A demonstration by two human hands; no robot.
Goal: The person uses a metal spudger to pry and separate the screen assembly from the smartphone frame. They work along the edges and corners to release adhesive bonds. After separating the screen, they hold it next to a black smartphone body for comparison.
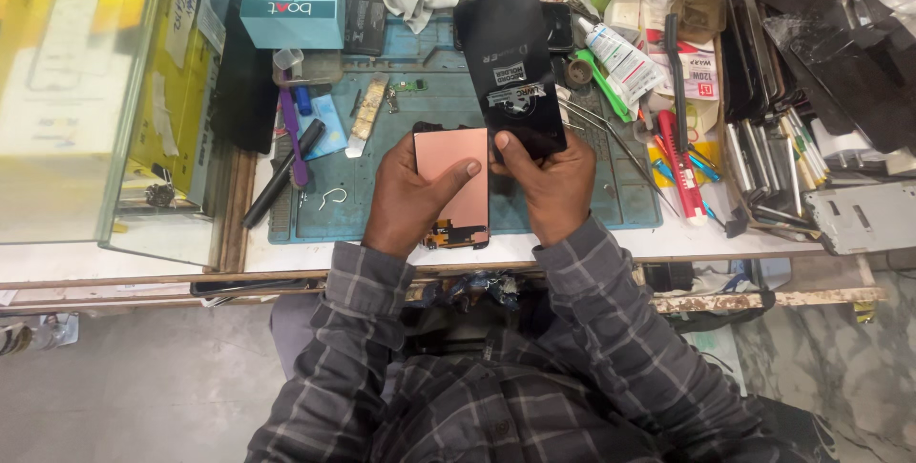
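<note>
Hands are meeting over the bench's front edge: left hand [412,198] is gripping a phone screen panel [456,186] (coppery back facing up), right hand [549,186] is pinching a black film sheet [510,67] angling toward the back edge, over the blue mat [382,205].

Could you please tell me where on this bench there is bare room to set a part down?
Bare mat lies left of the left hand, beside the small hook. The white bench edge is also free. Right of the right hand, tools crowd everything.
</note>
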